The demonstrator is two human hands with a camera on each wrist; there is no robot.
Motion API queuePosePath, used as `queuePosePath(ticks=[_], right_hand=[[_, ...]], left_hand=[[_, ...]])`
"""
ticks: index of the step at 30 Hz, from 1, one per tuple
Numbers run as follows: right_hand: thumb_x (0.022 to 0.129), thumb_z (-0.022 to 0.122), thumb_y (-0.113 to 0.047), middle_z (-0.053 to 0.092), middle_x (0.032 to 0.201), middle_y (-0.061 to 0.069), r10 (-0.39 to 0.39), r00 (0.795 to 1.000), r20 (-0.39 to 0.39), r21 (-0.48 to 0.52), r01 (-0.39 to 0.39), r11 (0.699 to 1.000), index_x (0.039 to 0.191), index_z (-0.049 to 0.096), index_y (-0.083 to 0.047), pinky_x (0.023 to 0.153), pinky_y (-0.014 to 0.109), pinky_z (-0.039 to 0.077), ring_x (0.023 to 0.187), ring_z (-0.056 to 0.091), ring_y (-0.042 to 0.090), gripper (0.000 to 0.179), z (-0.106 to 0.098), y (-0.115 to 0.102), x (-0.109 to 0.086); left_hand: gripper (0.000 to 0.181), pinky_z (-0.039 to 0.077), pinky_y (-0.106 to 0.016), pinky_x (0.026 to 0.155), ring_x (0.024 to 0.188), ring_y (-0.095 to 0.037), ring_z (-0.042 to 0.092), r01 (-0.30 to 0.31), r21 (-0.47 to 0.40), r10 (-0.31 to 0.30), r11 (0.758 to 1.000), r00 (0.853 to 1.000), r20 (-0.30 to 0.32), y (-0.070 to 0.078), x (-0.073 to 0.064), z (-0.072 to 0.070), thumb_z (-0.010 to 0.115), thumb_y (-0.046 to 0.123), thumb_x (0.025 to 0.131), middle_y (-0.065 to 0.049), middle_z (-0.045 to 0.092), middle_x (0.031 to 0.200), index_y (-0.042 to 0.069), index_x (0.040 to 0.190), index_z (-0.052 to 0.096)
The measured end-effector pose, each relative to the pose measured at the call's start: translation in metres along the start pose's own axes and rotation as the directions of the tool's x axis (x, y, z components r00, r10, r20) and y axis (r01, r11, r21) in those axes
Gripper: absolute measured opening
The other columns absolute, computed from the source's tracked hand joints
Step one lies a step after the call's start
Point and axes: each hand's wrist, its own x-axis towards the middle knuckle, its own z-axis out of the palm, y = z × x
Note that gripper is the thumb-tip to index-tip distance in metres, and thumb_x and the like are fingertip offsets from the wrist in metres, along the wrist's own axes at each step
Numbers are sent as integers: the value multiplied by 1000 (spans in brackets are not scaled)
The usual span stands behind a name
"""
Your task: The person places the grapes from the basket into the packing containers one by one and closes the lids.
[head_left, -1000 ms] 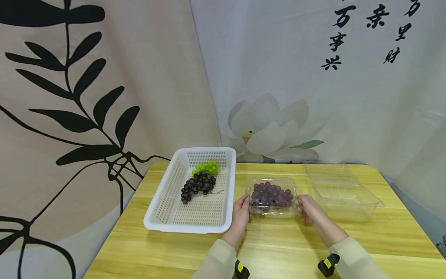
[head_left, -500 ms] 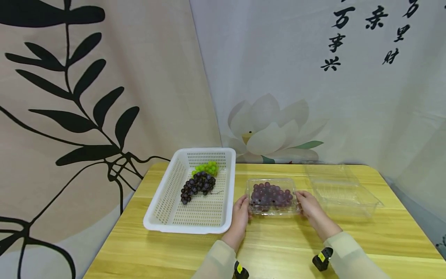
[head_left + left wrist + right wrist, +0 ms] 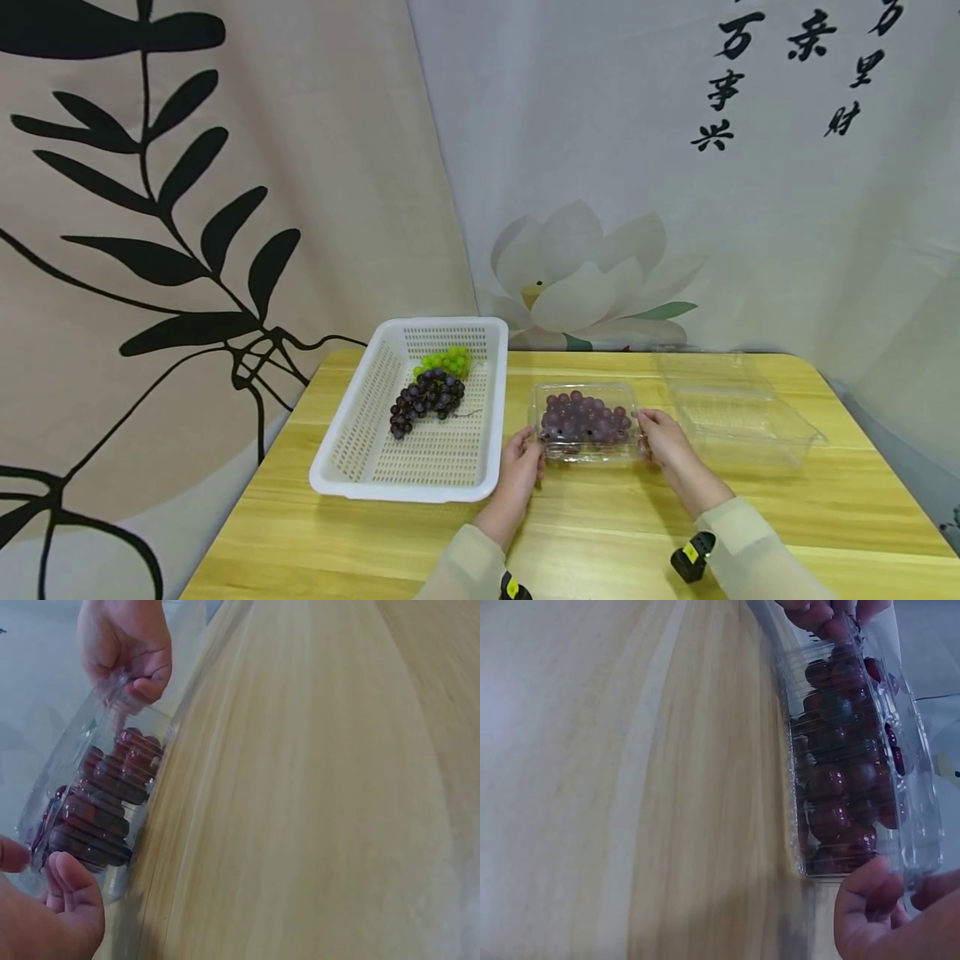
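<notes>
A lidded clear plastic clamshell box (image 3: 592, 456) sits on the table in the head view, with a bunch of red-purple grapes (image 3: 583, 419) inside. My left hand (image 3: 516, 468) pinches the rim at its left end, near the front corner. At the opposite end, my right hand (image 3: 670, 450) pinches the right edge between thumb and fingers. Both wrist views show curled fingertips under the rim; in the right wrist view the grapes (image 3: 840, 780) press close to the clear wall. The lid lies over the grapes; whether it is fully latched I cannot tell.
To the left stands a white perforated basket (image 3: 405, 490) with dark grapes (image 3: 427, 400) and green grapes (image 3: 447, 362). Behind my right hand, a second clear clamshell box (image 3: 738, 417) stands with its lid up. A printed curtain (image 3: 360, 167) hangs behind the wooden table (image 3: 600, 542).
My left hand has slid slightly down and nearer along the box's left end. My right hand has shifted a little inward and up along the right edge. The box has stayed in place.
</notes>
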Motion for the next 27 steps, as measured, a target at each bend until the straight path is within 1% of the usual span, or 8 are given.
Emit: queuePosePath(ticks=[5, 6, 7, 9, 12, 13, 17, 27], right_hand=[[105, 30, -24, 43, 94, 5, -8, 1000, 1, 5, 8, 1000, 142, 26, 7, 59, 23, 44, 66, 43, 10, 49, 0, 1, 0], [104, 30, -24, 43, 93, 5, -8, 1000, -2, 9, 8, 1000, 141, 26, 7, 58, 23, 44, 66, 43, 9, 49, 0, 1, 0], [104, 30, -24, 43, 92, 5, -10, 1000, -2, 12, 10, 1000, 141, 26, 8, 58, 23, 44, 66, 43, 9, 48, 0, 1, 0], [104, 30, -23, 43, 91, 4, -11, 1000, -4, 13, 11, 1000, 140, 27, 8, 58, 23, 44, 66, 43, 9, 48, 0, 0, 0], [104, 30, -23, 43, 91, 4, -11, 1000, -7, 16, 11, 1000, 140, 27, 7, 58, 22, 44, 66, 43, 9, 47, 0, 0, 0], [104, 30, -23, 43, 91, 4, -11, 1000, -5, 14, 11, 1000, 140, 27, 7, 58, 23, 44, 66, 43, 10, 47, 0, 0, 0], [105, 30, -24, 43, 92, 4, -6, 1000, -1, 0, 6, 1000, 141, 28, 6, 60, 25, 44, 67, 43, 10, 47, 0, 0, 0], [104, 31, -28, 46, 96, 7, 13, 999, 32, -40, -12, 999, 144, 22, 7, 62, 27, 47, 67, 46, 11, 54, -4, 4, -9]], left_hand=[[47, 43, -17, 47, 56, -5, 49, -67, -51, 69, 996, 997, 24, -10, 6, -2, 56, 10, 82, 3, 51, 71, -11, 123, 50], [45, 43, -17, 46, 55, -4, 49, -104, -60, 106, 993, 994, 33, -13, 8, -3, 56, 9, 82, 3, 51, 70, -11, 122, 51], [45, 44, -17, 47, 55, -5, 50, -87, -55, 89, 995, 996, 25, -11, 8, -2, 57, 8, 81, 2, 51, 70, -10, 122, 52], [44, 45, -16, 47, 55, -4, 50, -97, -53, 98, 994, 995, 18, -10, 7, -2, 57, 5, 81, 3, 51, 70, -11, 121, 52], [44, 44, -14, 47, 53, -3, 50, -53, -38, 53, 998, 999, -11, -2, 5, 1, 53, -3, 79, 3, 48, 68, -14, 122, 50], [45, 43, -13, 48, 53, -3, 49, -12, -37, 11, 999, 1000, -26, 2, 3, 2, 52, -5, 79, 3, 47, 68, -15, 123, 49], [46, 42, -12, 48, 53, -3, 48, 43, -33, -45, 999, 998, -45, 9, 2, 4, 49, -10, 78, 4, 44, 68, -17, 124, 47], [52, 43, -15, 51, 60, -5, 48, 46, 8, -46, 999, 998, -37, 8, 0, 4, 49, -2, 83, 2, 46, 76, -14, 133, 42]])
